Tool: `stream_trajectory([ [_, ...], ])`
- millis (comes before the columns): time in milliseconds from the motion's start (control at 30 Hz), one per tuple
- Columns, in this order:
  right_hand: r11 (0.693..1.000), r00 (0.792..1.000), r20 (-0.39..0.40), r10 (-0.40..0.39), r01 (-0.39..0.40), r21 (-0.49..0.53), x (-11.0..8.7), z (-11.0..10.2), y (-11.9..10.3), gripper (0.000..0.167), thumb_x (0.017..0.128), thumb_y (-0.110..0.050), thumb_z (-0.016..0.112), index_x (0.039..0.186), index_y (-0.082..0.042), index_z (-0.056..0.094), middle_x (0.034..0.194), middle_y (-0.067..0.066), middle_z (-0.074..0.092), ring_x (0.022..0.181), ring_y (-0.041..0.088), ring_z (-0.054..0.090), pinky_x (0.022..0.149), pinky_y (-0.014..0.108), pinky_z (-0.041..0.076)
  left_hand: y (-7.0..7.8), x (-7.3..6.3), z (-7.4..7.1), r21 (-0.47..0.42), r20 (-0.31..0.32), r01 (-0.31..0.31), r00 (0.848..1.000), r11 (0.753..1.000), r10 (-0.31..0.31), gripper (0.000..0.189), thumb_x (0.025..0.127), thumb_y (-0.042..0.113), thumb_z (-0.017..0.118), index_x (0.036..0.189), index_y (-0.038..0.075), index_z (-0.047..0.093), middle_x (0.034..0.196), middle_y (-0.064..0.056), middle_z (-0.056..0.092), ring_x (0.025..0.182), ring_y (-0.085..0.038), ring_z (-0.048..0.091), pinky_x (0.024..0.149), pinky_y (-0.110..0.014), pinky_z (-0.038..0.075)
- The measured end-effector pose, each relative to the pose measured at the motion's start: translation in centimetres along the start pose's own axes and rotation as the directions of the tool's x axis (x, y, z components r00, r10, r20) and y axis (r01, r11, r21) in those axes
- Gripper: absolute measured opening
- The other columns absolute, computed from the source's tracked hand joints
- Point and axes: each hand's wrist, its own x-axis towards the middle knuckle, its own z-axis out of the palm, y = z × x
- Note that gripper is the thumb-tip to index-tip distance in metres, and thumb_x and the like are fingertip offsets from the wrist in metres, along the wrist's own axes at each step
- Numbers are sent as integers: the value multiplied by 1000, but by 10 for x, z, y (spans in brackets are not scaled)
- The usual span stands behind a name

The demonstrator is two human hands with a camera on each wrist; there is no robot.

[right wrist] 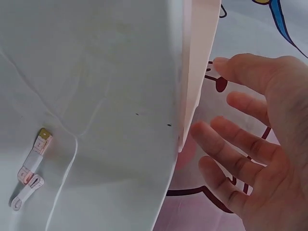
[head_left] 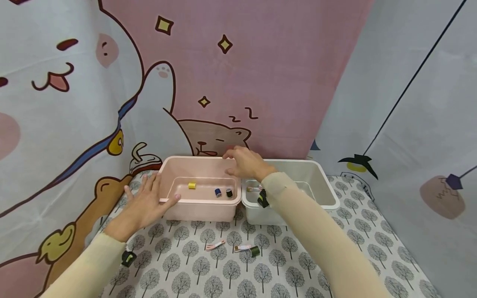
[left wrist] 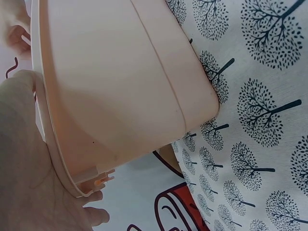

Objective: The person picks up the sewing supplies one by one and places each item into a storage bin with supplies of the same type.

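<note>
My left hand (head_left: 146, 203) rests at the left rim of the pink bin (head_left: 201, 211), its fingers straight and thumb along the near edge. My right hand (head_left: 247, 162) hovers over the spot where the two bins meet, fingers loosely bent and holding nothing. Inside the pink bin lie a yellow thread spool (head_left: 191, 186), a blue spool (head_left: 218, 192) and a black spool (head_left: 229, 193). The pale grey bin (head_left: 328, 192) holds a folded tape measure (right wrist: 32, 161) with a metal end; my right forearm covers part of this bin in the head view.
On the tree-print cloth (head_left: 201, 269) before the bins lie a pink folded tape (head_left: 215, 245), another folded tape (head_left: 242, 248) and a dark green spool (head_left: 255, 251) touching it. A printed cartoon curtain (head_left: 283, 82) hangs close behind the bins.
</note>
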Motion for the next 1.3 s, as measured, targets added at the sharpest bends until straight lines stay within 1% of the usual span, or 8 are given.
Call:
stream_trajectory([
  [233,1000,1000,-15,-17,17,-6,-1,-2,-2,53,105,-39,88,154,-21,76,152,7,73,134,29,73,111,58,66,-1,-1,1,-2,3,3,1000,1000,-3,121,111,86,41,185,-4,7,193,-35,7,175,-69,9,124,-102,-9],
  [367,1000,999,-24,-25,25,1,-4,-5,-3,52,106,-38,88,153,-21,77,151,7,73,134,30,73,112,59,66,-2,-1,1,-6,5,4,1000,1000,-4,122,111,87,41,185,-4,7,192,-35,7,175,-69,9,124,-102,-9],
  [600,1000,998,-49,-29,29,2,-11,-10,-7,49,105,-39,88,151,-26,78,153,5,73,134,29,73,112,60,66,-1,0,1,-11,3,-1,1000,1000,1,122,111,87,41,185,-4,7,192,-35,8,175,-69,9,124,-102,-9],
  [667,999,998,-52,-32,32,6,-13,-11,-8,49,105,-39,88,151,-26,78,152,5,73,132,28,74,110,59,67,-1,0,1,-7,2,-2,1000,1000,2,122,111,87,41,185,-4,7,192,-36,8,175,-69,10,124,-103,-9],
  [867,999,997,-58,-53,54,8,-19,-12,-8,51,105,-38,87,153,-22,77,150,6,74,115,26,75,99,56,69,0,0,1,4,-3,-5,1000,1000,5,119,113,83,44,185,-4,8,192,-36,8,175,-70,10,123,-103,-8],
  [1100,997,995,-72,-74,76,21,-29,-12,-6,50,106,-37,86,152,-21,76,148,7,74,113,25,75,98,52,68,0,0,1,-1,0,-5,1000,1000,5,119,112,84,43,185,-4,8,192,-36,8,175,-69,9,123,-104,-7],
  [1300,996,993,-77,-84,87,31,-41,-10,-3,50,108,-37,85,153,-19,76,144,7,75,106,23,75,93,48,68,1,0,1,-2,-2,-8,1000,1000,8,118,113,82,44,185,-3,7,193,-35,7,176,-68,7,123,-103,-7],
])
